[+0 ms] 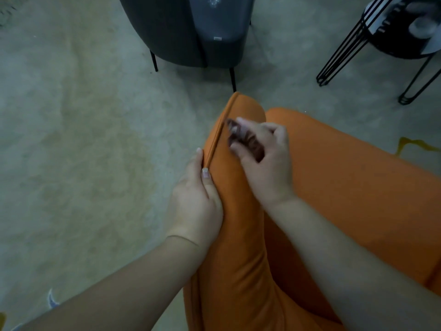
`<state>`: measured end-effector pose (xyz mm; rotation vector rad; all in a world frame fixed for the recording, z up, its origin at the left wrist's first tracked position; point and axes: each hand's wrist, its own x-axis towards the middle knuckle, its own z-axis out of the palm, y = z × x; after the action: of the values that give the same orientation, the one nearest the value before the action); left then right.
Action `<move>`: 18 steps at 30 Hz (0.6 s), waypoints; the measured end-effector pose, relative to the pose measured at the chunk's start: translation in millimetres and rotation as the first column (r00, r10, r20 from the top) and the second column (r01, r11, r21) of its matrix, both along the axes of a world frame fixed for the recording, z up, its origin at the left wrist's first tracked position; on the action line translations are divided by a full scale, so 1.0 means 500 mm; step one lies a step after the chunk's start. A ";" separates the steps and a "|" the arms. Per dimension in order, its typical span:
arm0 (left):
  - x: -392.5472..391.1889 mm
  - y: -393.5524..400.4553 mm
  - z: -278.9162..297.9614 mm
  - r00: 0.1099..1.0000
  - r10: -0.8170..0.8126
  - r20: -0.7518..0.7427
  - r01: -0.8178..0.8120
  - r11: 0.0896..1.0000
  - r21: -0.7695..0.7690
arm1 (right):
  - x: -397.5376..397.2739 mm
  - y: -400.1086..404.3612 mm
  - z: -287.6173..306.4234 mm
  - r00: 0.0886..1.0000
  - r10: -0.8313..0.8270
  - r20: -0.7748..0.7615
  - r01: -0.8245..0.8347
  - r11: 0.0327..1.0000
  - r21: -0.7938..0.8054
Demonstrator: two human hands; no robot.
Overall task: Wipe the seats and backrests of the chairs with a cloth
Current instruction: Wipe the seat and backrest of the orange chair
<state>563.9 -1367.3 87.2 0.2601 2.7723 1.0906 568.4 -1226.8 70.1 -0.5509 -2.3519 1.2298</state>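
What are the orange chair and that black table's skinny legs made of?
The orange chair looks covered in soft matte fabric: no shine, a sewn seam along its edge, and it dents under the left hand. The table legs look like thin black metal rods, bent in hairpin loops, probably painted.

Orange chair in smooth matt fabric, grey chair matt upholstery, side table thin black metal rods

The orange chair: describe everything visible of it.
The orange chair is upholstered in smooth, matte orange fabric, with a padded curved backrest or arm edged by a piped seam, and a rounded seat beside it. It fills the lower right of the view; its legs are hidden. The left hand grips its outer edge; the right hand presses a dark cloth against its inner face.
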 end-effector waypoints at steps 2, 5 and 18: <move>0.002 0.001 -0.003 1.000 0.014 -0.004 -0.014 1.000 -0.003 | -0.029 0.027 0.003 0.992 -0.085 0.094 0.092 0.993 -0.079; -0.001 0.003 -0.008 1.000 0.027 0.006 -0.027 0.999 0.033 | -0.033 0.035 0.014 0.989 -0.082 0.126 0.101 0.984 -0.149; -0.019 -0.094 0.106 0.909 -0.246 0.336 0.326 0.923 -0.205 | 0.178 -0.024 0.134 0.962 -0.133 0.238 0.160 0.982 -0.097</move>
<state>554.4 -1414.2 140.0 0.4150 2.4605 0.6288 657.3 -1239.1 137.3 -0.9354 -2.3841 1.2987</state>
